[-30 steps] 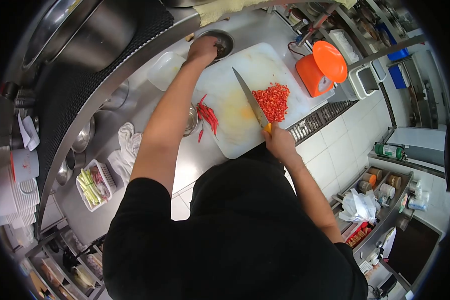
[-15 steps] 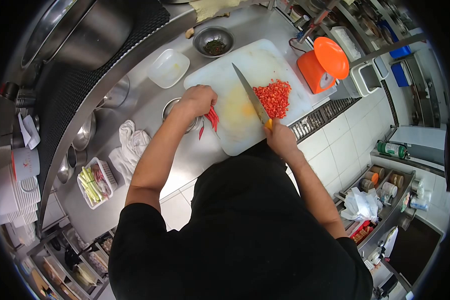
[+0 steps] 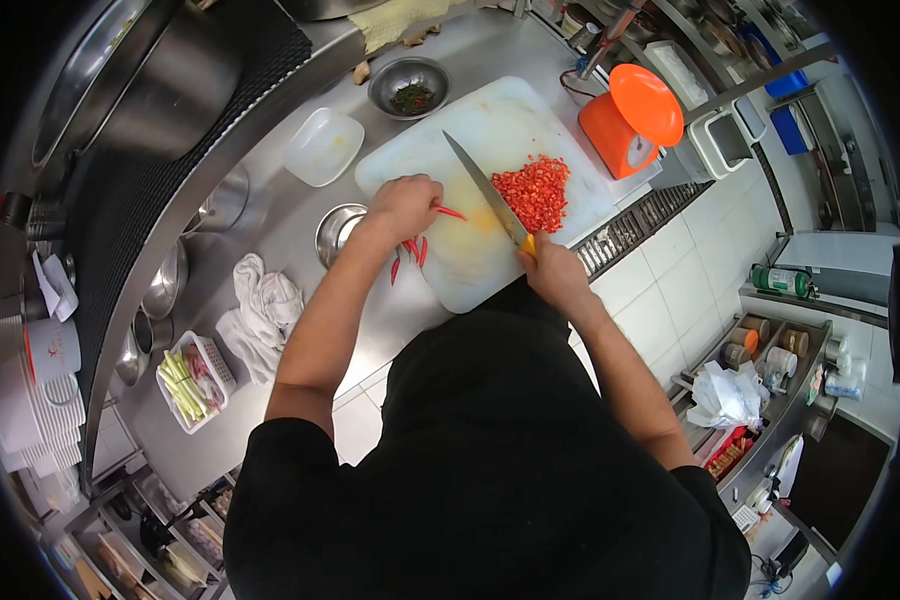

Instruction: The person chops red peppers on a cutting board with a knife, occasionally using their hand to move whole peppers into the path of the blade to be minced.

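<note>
My left hand (image 3: 407,207) is closed on a red chili (image 3: 451,213) whose tip sticks out to the right over the left side of the white cutting board (image 3: 470,268). Several more whole chilies (image 3: 416,250) lie just below that hand, by the board's left edge. In my right hand (image 3: 557,272) is the yellow handle of a kitchen knife (image 3: 483,183), its long blade slanting up and left across the board. Right of the blade sits a pile of chopped red chili (image 3: 536,195). A metal bowl (image 3: 336,232) is partly hidden behind my left wrist.
Behind the board stand a bowl of dark green bits (image 3: 410,90) and a white dish (image 3: 323,147). An orange scale (image 3: 620,138) is at the right. A white cloth (image 3: 262,315) and a basket of pale green stalks (image 3: 213,368) lie left on the steel counter.
My left hand has shifted right onto the board's edge, now with one chili pointing out from its fingers; the other chilies lie below it. The knife stays in my right hand. The view has shifted slightly.
</note>
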Available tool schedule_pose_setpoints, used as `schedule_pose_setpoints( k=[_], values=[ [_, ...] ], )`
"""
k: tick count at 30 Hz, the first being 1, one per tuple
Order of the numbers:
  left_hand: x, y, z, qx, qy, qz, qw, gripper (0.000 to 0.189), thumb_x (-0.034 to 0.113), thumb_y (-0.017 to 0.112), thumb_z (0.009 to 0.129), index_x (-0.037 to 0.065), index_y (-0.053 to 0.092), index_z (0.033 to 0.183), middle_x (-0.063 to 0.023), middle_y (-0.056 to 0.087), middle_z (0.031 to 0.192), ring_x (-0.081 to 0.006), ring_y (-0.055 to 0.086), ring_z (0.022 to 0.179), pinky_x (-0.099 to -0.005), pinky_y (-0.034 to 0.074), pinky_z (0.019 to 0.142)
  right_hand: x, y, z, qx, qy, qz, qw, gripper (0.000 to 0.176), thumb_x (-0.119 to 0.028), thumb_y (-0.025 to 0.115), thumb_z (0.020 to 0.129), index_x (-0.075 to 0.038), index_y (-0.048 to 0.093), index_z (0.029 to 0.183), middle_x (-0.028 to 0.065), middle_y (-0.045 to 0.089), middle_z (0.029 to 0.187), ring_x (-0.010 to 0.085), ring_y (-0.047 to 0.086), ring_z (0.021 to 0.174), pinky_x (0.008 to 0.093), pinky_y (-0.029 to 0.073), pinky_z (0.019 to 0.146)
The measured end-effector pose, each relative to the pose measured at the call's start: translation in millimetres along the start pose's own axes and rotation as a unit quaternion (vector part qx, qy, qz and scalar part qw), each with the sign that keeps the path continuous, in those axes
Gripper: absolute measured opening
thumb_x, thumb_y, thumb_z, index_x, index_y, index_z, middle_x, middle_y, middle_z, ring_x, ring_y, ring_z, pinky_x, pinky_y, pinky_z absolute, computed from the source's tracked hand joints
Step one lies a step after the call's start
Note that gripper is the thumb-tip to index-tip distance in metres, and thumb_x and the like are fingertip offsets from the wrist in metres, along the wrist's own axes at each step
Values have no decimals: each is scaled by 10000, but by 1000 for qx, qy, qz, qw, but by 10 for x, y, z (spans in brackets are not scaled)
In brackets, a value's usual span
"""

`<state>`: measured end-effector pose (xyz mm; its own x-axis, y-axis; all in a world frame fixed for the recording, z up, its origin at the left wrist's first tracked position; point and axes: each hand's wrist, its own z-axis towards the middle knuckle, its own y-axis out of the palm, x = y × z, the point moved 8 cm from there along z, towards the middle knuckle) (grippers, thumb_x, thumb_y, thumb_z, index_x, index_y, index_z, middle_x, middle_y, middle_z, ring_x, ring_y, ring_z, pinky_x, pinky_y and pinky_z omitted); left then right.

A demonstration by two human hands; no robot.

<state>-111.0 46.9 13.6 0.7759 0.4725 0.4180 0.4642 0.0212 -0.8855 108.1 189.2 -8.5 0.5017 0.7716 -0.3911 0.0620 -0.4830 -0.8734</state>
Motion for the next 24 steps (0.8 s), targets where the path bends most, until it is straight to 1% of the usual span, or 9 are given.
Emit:
schedule_pose_setpoints(
  k=[3, 6, 7, 10, 13, 16, 19, 22, 24],
  values=[
    [226, 114, 1, 37, -27, -35, 998, 131, 139, 691, 851, 91, 715, 971, -132, 731, 973, -363, 703, 953, -475, 555, 831, -76, -66, 4, -5, -3, -17, 1000, 400, -324, 637, 1002, 33, 547, 1158, 263, 729, 894, 447, 725, 848, 551, 571, 759],
    [310, 375, 0, 26, -84, -31, 996, 126, 139, 696, 861, 90, 711, 976, -136, 741, 946, -359, 716, 920, -488, 562, 808, -197, -171, 22, -26, 16, -41, 999, 381, -317, 636, 1001, 27, 552, 1141, 252, 735, 897, 435, 734, 851, 537, 580, 758],
    [301, 406, -19, 36, -96, -52, 993, 117, 146, 703, 868, 88, 715, 968, -147, 747, 939, -358, 722, 916, -491, 566, 799, -221, -200, 30, -36, 26, -49, 998, 375, -315, 635, 1000, 25, 554, 1135, 248, 737, 897, 431, 738, 852, 531, 583, 757],
    [250, 431, -72, 52, -104, -94, 989, 105, 149, 701, 871, 90, 724, 955, -150, 745, 946, -362, 721, 918, -491, 567, 794, -312, -268, 18, -37, 16, -68, 997, 363, -309, 620, 1009, 25, 547, 1132, 243, 740, 894, 420, 746, 853, 521, 591, 761],
    [250, 434, -97, 63, -92, -79, 991, 97, 147, 698, 873, 92, 733, 944, -149, 740, 943, -371, 718, 907, -493, 567, 784, -429, -335, -8, -60, 20, -72, 995, 356, -296, 603, 1019, 34, 535, 1136, 248, 738, 884, 421, 750, 853, 520, 595, 765],
    [286, 429, -97, 84, -78, -51, 992, 96, 149, 698, 873, 95, 735, 943, -148, 735, 948, -374, 715, 896, -500, 565, 782, -468, -267, 14, -66, 28, -63, 995, 356, -291, 588, 1028, 41, 527, 1142, 254, 738, 887, 416, 753, 859, 518, 598, 769],
    [332, 440, -103, 60, -88, -43, 993, 95, 152, 698, 872, 97, 737, 939, -150, 731, 958, -379, 712, 899, -507, 564, 788, -469, -86, 151, -59, 46, -43, 996, 347, -286, 585, 1030, 39, 531, 1139, 259, 739, 900, 416, 754, 862, 518, 598, 771],
    [359, 416, -127, 67, -87, -40, 993, 95, 153, 690, 875, 100, 739, 937, -154, 732, 964, -378, 712, 909, -508, 565, 794, -489, -108, 265, -44, 1, -44, 998, 345, -283, 582, 1032, 39, 528, 1143, 263, 740, 904, 419, 754, 867, 522, 597, 772],
    [375, 427, -121, 55, -97, -36, 993, 99, 159, 685, 878, 102, 741, 937, -152, 731, 966, -375, 713, 915, -508, 566, 793, -513, -187, 251, -55, 2, -58, 997, 345, -283, 579, 1035, 38, 526, 1149, 258, 741, 898, 419, 755, 870, 521, 597, 776]
  ],
)
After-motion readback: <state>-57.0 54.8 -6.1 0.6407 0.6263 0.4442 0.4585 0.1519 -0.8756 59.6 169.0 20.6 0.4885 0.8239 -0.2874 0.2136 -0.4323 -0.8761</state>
